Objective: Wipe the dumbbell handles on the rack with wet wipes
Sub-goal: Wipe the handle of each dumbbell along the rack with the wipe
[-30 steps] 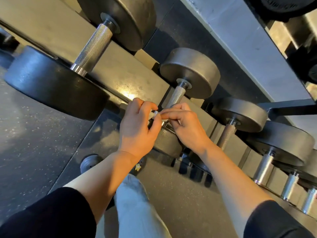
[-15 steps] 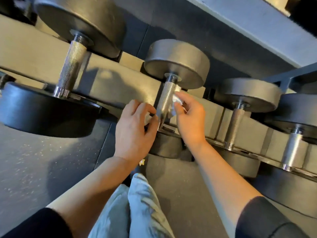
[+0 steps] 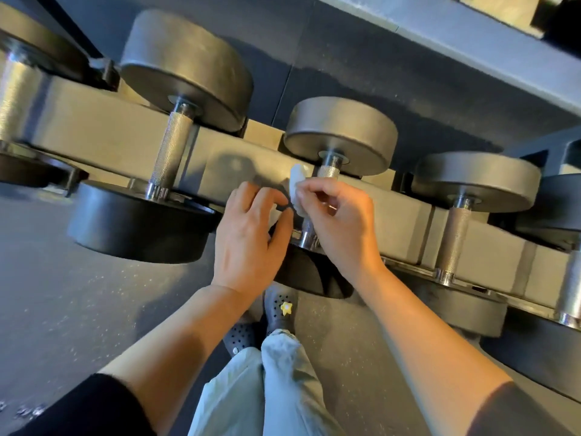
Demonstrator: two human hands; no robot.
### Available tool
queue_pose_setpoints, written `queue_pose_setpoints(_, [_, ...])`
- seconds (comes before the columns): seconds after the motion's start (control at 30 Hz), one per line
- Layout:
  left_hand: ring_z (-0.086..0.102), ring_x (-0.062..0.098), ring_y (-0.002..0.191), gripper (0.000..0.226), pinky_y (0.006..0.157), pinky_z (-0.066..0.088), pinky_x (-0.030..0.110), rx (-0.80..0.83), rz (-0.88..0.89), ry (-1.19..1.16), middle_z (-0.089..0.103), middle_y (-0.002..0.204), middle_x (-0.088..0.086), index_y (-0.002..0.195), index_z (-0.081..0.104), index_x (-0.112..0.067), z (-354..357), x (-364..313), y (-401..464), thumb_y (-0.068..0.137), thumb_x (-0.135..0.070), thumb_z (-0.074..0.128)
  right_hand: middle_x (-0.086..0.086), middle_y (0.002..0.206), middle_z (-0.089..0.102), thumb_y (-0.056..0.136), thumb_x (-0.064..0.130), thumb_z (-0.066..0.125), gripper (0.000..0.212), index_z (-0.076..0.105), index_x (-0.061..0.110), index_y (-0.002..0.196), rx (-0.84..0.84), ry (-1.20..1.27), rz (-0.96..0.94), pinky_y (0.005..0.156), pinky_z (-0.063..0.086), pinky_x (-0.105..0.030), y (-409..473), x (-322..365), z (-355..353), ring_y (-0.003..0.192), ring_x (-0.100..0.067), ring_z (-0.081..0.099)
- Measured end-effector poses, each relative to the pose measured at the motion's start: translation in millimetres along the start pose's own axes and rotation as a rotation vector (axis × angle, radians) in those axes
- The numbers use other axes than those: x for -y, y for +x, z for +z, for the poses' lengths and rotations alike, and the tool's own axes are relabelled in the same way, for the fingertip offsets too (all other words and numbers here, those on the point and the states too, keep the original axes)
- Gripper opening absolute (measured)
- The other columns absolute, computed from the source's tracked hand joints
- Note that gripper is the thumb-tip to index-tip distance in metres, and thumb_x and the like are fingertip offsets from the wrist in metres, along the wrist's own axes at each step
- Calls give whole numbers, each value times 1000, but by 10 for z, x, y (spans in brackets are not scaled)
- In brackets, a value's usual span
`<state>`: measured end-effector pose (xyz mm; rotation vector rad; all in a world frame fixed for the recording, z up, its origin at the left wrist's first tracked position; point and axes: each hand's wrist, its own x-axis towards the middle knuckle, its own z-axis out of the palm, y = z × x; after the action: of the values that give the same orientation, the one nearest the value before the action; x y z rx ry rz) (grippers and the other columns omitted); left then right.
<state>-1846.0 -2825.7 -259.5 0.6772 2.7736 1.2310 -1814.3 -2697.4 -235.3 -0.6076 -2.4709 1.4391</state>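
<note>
Comparing with half a second ago, the right hand [image 3: 341,228] is now found curled round the middle dumbbell handle [image 3: 328,171], where before only its fingertips pressed the wet wipe [image 3: 295,187] against the handle's right side. The wipe has been carried round to the handle's left side, and more of the rack [image 3: 94,121] is taken in than before.

The wipe is pinched between the right thumb and forefinger, its white fold standing up just left of the handle and touching it. The remaining right fingers [image 3: 327,196] are bent over the handle, hiding most of its knurled length; only a short piece below the far weight plate [image 3: 341,133] and the shiny collar at the near end are left showing.

The left hand [image 3: 251,234] is held just left of the handle, its fingers loosely curled, the thumb tip meeting the lower edge of the wipe. A small pale scrap is seen under its fingers; whether it is gripped cannot be told.

Neighbouring dumbbells [image 3: 171,152] are racked on either side of the handle.
</note>
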Motion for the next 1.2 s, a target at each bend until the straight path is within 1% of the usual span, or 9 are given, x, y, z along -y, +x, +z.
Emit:
queue_pose_setpoints(0.13, [49, 24, 88, 26, 70, 37, 26, -83, -16, 95, 52, 93, 10, 98, 62, -8, -312, 234, 91, 90, -27, 47, 3, 92, 70, 85, 4, 64, 14, 73, 7, 94, 24, -53, -93, 76, 42, -4, 264, 164, 380, 86, 0, 60])
queue_pose_setpoints(0.23, [45, 20, 91, 21, 73, 30, 20, -138, -69, 164, 50, 98, 10, 99, 61, -8, -533, 426, 111, 91, -23, 49, 1, 98, 70, 84, 3, 63, 19, 72, 10, 99, 80, -75, -98, 79, 43, -4, 387, 221, 651, 88, 0, 59])
queue_pose_setpoints(0.43, [43, 22, 86, 18, 66, 32, 28, -216, -98, 283, 52, 94, 14, 95, 62, -5, -865, 739, 239, 89, -18, 50, 2, 112, 64, 85, 4, 59, 36, 62, 13, 119, 162, -121, -96, 81, 44, -5, 547, 261, 1108, 101, -3, 57])
queue_pose_setpoints(0.6, [47, 26, 92, 26, 70, 34, 29, -121, -187, 402, 53, 101, 12, 101, 60, -10, -1010, 945, 326, 90, -27, 43, -3, 118, 64, 88, 2, 58, 34, 61, 9, 121, 117, -145, -45, 79, 42, -1, 772, 318, 1351, 108, -10, 58])
queue_pose_setpoints(0.73, [43, 16, 84, 34, 68, 35, 27, -95, -208, 410, 52, 96, 5, 96, 59, -14, -992, 976, 346, 90, -35, 34, 0, 109, 65, 83, -2, 63, 31, 62, 11, 111, 125, -36, 52, 83, 51, -15, 830, 383, 1523, 100, -8, 60])
queue_pose_setpoints(0.87, [39, 15, 78, 31, 65, 33, 28, -102, -237, 402, 48, 87, 3, 88, 59, -13, -995, 966, 364, 90, -33, 35, 14, 89, 55, 76, -5, 66, 30, 56, 17, 94, 168, 40, 108, 70, 50, -10, 715, 371, 1571, 81, 1, 56])
queue_pose_setpoints(1.0, [46, 20, 78, 29, 66, 34, 28, -79, -244, 413, 51, 86, 4, 84, 59, -12, -1009, 949, 370, 88, -32, 37, 2, 96, 61, 72, -5, 69, 31, 57, 16, 92, 351, 37, 111, 70, 50, -14, 547, 309, 1575, 82, -3, 57])
queue_pose_setpoints(1.1, [48, 23, 77, 30, 65, 36, 30, -57, -257, 418, 53, 85, 6, 84, 60, -11, -1009, 935, 375, 87, -31, 38, -4, 91, 64, 70, -9, 61, 26, 61, 11, 86, 455, 49, 62, 75, 53, -29, 463, 289, 1555, 82, -15, 61])
queue_pose_setpoints(1.2, [49, 23, 77, 30, 65, 42, 32, -42, -268, 405, 55, 86, 6, 82, 59, -11, -1009, 920, 381, 87, -31, 38, -3, 98, 64, 73, -7, 66, 27, 63, 11, 92, 433, 60, 91, 77, 51, -18, 520, 344, 1447, 86, -11, 59])
